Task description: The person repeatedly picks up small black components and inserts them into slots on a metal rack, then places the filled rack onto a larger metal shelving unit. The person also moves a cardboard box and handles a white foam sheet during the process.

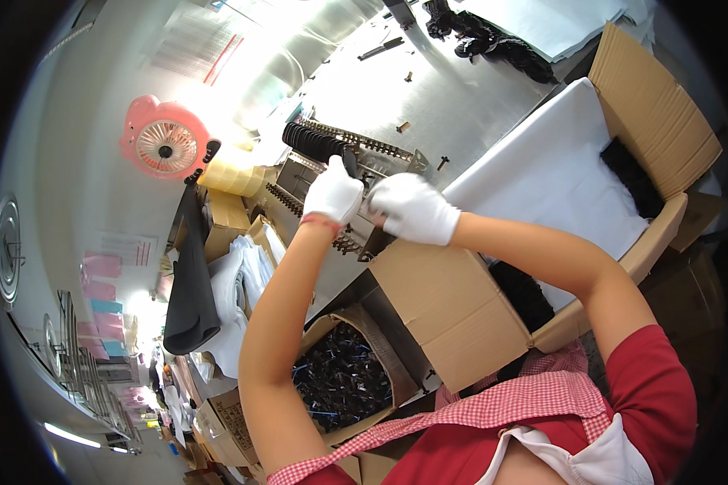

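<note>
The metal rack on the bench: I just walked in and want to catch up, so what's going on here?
A gloved person is working at the toothed metal rack. Their left hand is at the end of a row of black pieces; the right hand is close beside it. What either grips is unclear. A cardboard box of small black parts sits nearer the person.

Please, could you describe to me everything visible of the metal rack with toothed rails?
The metal rack looks grey, with a toothed rail along each long side. It lies at a slant on the metal tabletop. A packed row of thin black pieces sits by its far rail. The gloved left hand and right hand partly hide it; contact is unclear.
</note>
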The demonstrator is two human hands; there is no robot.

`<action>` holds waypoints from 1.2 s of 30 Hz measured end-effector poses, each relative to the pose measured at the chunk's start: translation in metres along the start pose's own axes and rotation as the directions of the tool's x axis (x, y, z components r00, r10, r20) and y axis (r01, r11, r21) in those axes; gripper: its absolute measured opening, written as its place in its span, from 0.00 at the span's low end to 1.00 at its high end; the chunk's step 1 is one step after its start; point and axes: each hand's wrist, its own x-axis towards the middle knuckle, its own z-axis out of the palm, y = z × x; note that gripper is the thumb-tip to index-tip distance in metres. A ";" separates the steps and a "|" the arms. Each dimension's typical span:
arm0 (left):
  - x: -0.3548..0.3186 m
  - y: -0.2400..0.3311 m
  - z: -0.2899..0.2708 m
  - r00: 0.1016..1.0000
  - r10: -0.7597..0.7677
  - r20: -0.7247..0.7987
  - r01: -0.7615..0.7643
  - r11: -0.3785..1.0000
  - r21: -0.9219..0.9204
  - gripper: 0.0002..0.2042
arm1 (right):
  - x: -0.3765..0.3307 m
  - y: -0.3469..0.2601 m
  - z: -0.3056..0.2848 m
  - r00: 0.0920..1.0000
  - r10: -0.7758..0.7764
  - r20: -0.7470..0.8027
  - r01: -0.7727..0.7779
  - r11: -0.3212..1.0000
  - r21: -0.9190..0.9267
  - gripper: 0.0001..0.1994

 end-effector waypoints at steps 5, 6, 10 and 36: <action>-0.090 0.014 -0.005 0.950 0.190 0.247 0.122 0.500 -0.857 0.19 | 0.005 -0.017 -0.049 0.933 0.262 -0.246 -0.220 0.958 0.186 0.18; -0.106 0.017 -0.003 0.941 0.198 0.276 0.160 0.460 -0.873 0.20 | 0.010 -0.022 -0.056 0.978 0.174 -0.113 -0.151 0.971 0.187 0.16; -0.156 0.000 0.029 0.954 0.187 0.234 0.199 0.187 -0.962 0.15 | 0.019 -0.056 -0.049 0.947 -0.297 -0.123 0.280 0.950 -0.137 0.13; 0.013 -0.060 0.014 0.923 0.016 -0.385 -0.108 0.970 -0.217 0.34 | 0.027 0.004 -0.015 0.985 0.102 0.141 -0.116 0.989 0.096 0.26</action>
